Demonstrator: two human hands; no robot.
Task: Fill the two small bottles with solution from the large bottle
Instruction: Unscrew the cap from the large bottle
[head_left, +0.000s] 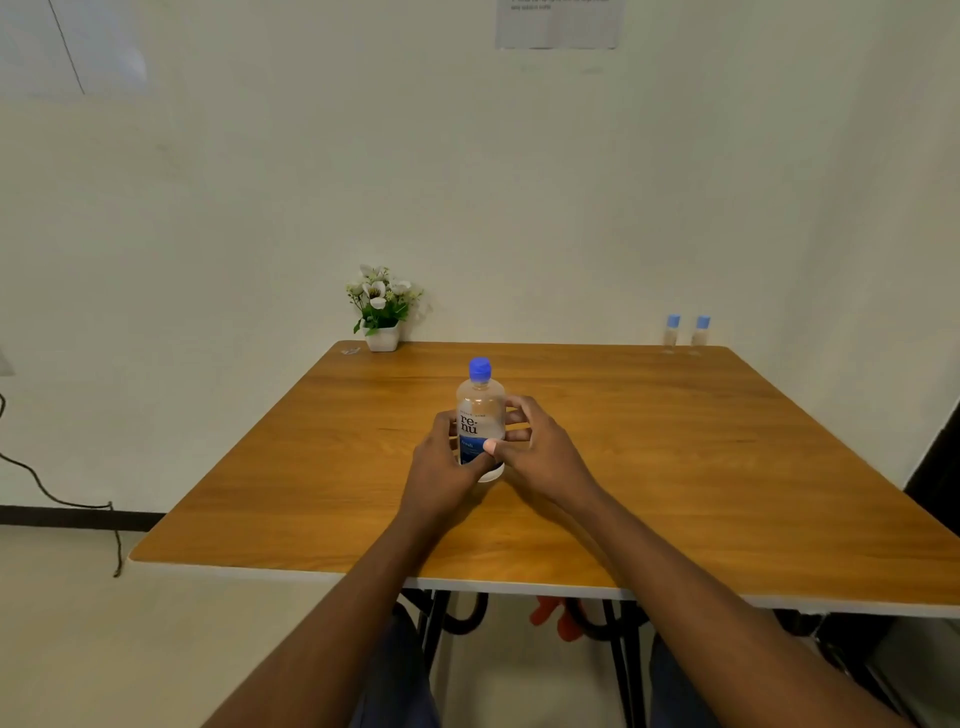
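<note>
The large bottle (480, 418) stands upright near the middle of the wooden table (675, 467). It is clear, with a blue cap (480, 369) screwed on top and a label that reads "re-nu" above a blue band. Both hands hold it from the two sides, low on its body.

The left hand (441, 467) wraps around the left side of the bottle; its thumb comes across the front of the blue part of the label, and the other fingers go behind the bottle. The right hand (540, 449) is pressed on the right side, with the fingers curled toward the label and the fingertips touching the plastic. So the bottle sits between the two palms, its base on the table, and its neck and cap rise free above both hands. How firmly the right hand closes is hard to judge, because the far side of the bottle is hidden.

The two small bottles (685, 335) stand at the far right edge of the table, just beside each other, both upright and both with blue caps. They are well apart from the hands. They look clear, but they are too small to tell their fill level.

At the far left edge stands a white pot with white flowers (382, 312), close to the wall.
</note>
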